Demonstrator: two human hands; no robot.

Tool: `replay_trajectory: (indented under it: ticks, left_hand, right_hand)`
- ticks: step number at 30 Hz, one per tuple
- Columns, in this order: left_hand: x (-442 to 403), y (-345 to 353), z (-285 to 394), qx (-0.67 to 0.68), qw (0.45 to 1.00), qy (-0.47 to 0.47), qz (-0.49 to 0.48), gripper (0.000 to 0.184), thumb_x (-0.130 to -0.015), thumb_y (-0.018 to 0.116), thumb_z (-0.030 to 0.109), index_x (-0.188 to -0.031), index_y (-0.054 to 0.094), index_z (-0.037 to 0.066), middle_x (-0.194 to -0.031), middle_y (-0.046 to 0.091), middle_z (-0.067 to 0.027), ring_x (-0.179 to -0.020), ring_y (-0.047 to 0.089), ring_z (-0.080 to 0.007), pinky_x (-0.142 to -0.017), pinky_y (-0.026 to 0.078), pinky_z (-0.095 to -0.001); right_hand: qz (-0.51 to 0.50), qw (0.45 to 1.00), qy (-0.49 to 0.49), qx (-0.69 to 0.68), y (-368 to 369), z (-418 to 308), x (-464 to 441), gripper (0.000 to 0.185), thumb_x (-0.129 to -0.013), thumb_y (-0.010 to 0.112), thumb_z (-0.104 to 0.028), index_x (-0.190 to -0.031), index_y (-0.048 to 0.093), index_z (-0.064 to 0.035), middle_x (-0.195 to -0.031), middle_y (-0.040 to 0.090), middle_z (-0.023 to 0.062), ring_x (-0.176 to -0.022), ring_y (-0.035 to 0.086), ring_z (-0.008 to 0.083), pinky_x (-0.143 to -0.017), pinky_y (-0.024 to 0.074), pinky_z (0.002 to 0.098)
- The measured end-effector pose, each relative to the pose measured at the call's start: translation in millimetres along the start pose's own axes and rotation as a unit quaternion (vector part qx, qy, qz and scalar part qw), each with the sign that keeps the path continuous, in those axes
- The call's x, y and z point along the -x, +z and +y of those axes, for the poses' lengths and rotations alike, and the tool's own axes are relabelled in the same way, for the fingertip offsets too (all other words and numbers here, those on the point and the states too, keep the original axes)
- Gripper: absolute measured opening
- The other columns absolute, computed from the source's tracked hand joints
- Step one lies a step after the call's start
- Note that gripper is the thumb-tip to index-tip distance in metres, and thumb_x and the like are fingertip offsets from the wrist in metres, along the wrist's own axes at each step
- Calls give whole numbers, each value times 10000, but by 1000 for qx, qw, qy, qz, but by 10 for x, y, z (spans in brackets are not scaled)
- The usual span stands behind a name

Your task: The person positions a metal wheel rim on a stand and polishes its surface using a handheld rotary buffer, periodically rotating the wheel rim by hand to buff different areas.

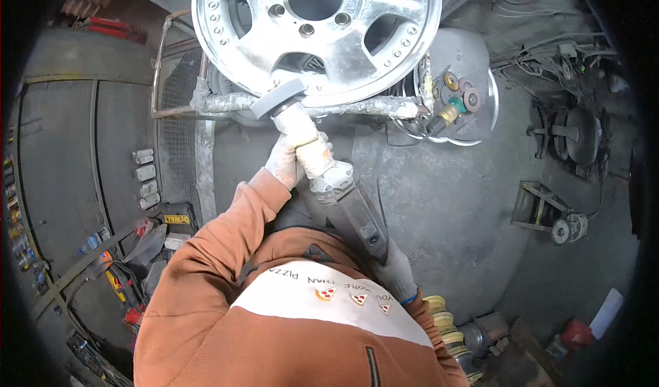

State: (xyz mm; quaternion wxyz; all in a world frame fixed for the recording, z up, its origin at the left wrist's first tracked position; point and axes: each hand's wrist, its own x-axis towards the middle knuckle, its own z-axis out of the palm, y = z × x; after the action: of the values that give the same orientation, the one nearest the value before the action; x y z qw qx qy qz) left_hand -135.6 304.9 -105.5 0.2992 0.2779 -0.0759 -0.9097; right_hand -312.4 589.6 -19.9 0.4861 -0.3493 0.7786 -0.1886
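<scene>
An angle grinder (357,219) lies slantwise in front of my body, its neck wrapped in whitish tape. My left hand (282,164), in a pale work glove, is closed round the neck behind the head. My right hand (397,271), gloved too, grips the rear end of the body; some of its fingers are hidden behind the tool. On the grinder's head sits a thick grey disc (278,97). It overlaps the lower edge of a shiny alloy wheel (347,71); whether they touch I cannot tell. The wheel rests on a metal frame (364,107) with crusted wrapping.
Right of the wheel, a second tool (446,117) and several small abrasive discs (471,99) lie on a grey surface. A stool (582,136) and a small metal stand (539,205) are at the right. A DeWalt case (176,219) is at the left. Yellowish rings (446,326) are stacked by my right elbow.
</scene>
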Motion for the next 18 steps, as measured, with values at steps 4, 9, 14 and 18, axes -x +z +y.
replay_trajectory:
  ticks: [4,9,14,18]
  left_hand:
    - [-137,106,-217,-6,1000,6,11,348,-830,729,183,-1116,588,42,-1018,669,-164,-958,680,-346,-917,553,-503]
    - [-524,215,-747,-48,997,18,-58,289,-847,733,188,-1066,572,89,-979,669,-109,-885,684,-247,-813,577,-407]
    - [-531,82,-943,-61,989,96,-96,295,-864,702,150,-1111,552,91,-952,652,-88,-850,668,-214,-785,571,-392]
    - [-199,30,-520,-36,996,64,-56,295,-851,701,123,-1107,560,82,-940,656,-100,-849,672,-238,-790,571,-410]
  right_hand:
    - [9,998,20,54,-73,301,32,535,-801,738,-219,-1267,550,-35,-1034,671,275,-1001,631,485,-795,526,493]
    - [99,993,-17,68,-297,531,125,564,-760,782,-198,-1242,573,6,-1016,686,259,-955,667,448,-778,536,465]
    - [45,987,154,-14,-403,344,69,426,-766,757,-144,-1141,631,14,-939,724,201,-865,720,368,-738,552,410]
    - [63,998,12,-1,8,620,-87,416,-752,772,-156,-1116,651,6,-881,738,157,-767,728,230,-659,554,358]
